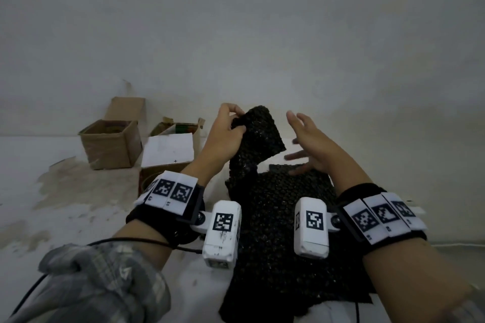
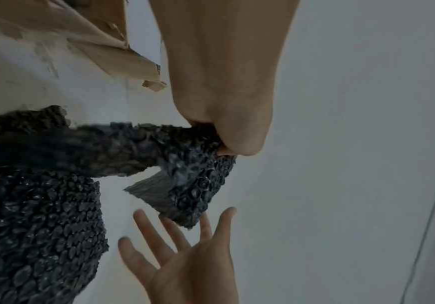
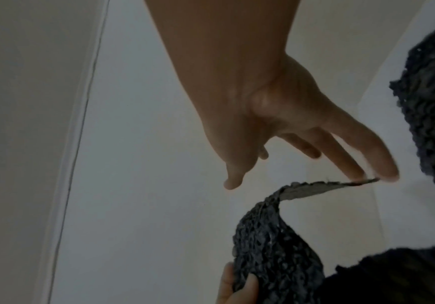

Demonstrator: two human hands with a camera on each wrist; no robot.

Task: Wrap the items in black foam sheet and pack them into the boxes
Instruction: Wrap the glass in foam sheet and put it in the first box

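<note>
A bumpy black foam sheet (image 1: 258, 139) hangs lifted above a stack of the same sheets (image 1: 278, 217) on the white table. My left hand (image 1: 225, 128) pinches the lifted sheet (image 2: 185, 156) at its top left corner. My right hand (image 1: 307, 139) is spread, fingers straight, just right of the sheet; in the right wrist view its fingertips (image 3: 388, 174) touch the sheet's free corner (image 3: 328, 185). Two cardboard boxes stand at the back left: an open brown box (image 1: 110, 141) and a nearer box (image 1: 170, 147) with a white flap.
A grey wall runs close behind the table. A black cable (image 1: 136, 240) trails from my left wrist across the table's front left. The table surface left of the boxes is stained (image 1: 68, 181).
</note>
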